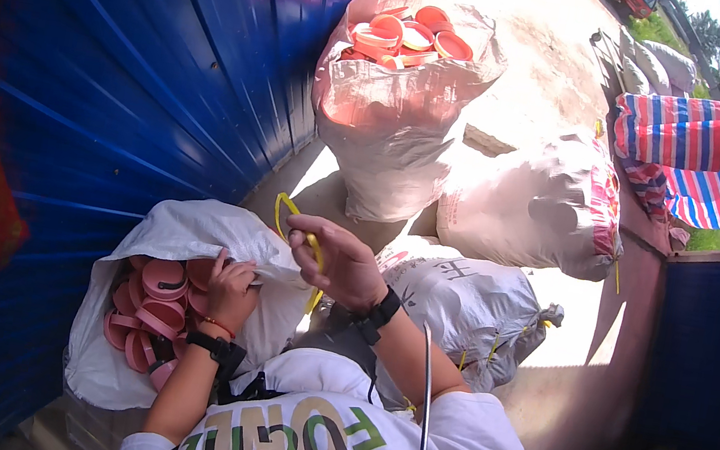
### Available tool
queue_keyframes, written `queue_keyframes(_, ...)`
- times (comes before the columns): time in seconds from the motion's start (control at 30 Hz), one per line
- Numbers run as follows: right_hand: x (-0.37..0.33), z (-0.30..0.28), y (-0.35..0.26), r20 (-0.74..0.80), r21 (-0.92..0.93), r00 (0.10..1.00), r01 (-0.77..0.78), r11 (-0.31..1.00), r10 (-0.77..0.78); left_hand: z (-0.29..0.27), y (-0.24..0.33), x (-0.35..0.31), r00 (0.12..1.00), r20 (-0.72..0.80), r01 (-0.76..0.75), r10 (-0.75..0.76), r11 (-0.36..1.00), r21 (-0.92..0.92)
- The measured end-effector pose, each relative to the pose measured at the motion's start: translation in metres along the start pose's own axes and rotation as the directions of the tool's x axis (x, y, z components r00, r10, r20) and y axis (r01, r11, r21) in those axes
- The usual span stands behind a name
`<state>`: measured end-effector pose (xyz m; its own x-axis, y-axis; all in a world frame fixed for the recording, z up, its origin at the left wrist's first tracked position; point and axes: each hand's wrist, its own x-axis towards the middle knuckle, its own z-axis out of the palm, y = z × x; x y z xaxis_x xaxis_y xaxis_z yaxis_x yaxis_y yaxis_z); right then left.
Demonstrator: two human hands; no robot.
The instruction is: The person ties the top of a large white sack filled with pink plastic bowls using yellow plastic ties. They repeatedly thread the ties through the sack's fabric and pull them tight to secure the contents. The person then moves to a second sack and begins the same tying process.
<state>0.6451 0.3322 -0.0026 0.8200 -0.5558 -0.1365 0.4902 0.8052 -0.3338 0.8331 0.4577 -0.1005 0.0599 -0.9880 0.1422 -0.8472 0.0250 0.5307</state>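
Observation:
A white woven sack [166,227] stands at the left by the blue wall, its mouth open. Inside it lie several pink, round, cup-like plastic lids [160,316]. My left hand [232,290] reaches over the lids and has its fingers bent on the far rim of this sack, gripping the fabric. To the right of it, my right hand [343,263] is raised above the sack's edge, with its fingers curled round a yellow tie strap [285,206]. The strap forms a loop beyond the fingers, and its other end hangs below the hand.
A large open sack [394,127] full of red-pink lids stands ahead. Tied full sacks [524,199] lie to its right, another white sack [451,305] nearer. A blue corrugated wall [148,78] runs along the left. A thin metal rod [426,405] rises beside my right arm.

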Motion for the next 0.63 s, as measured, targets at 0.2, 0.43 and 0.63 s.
queue_keyframes(0.2,-0.007,0.119,0.032,0.465,0.238,0.883,-0.186,0.953,0.056,-0.009,0.005,0.012,0.997,0.053,-0.047,0.047,0.999,0.006)
queue_keyframes(0.43,-0.036,0.214,0.026,0.818,0.421,0.544,-0.345,0.839,-0.186,0.006,-0.013,0.004,0.998,0.014,-0.065,0.065,0.998,0.014)
queue_keyframes(0.63,-0.045,0.208,0.026,0.87,0.218,0.488,-0.247,0.944,-0.074,0.002,-0.008,0.001,0.999,-0.005,-0.035,0.035,0.999,0.014)
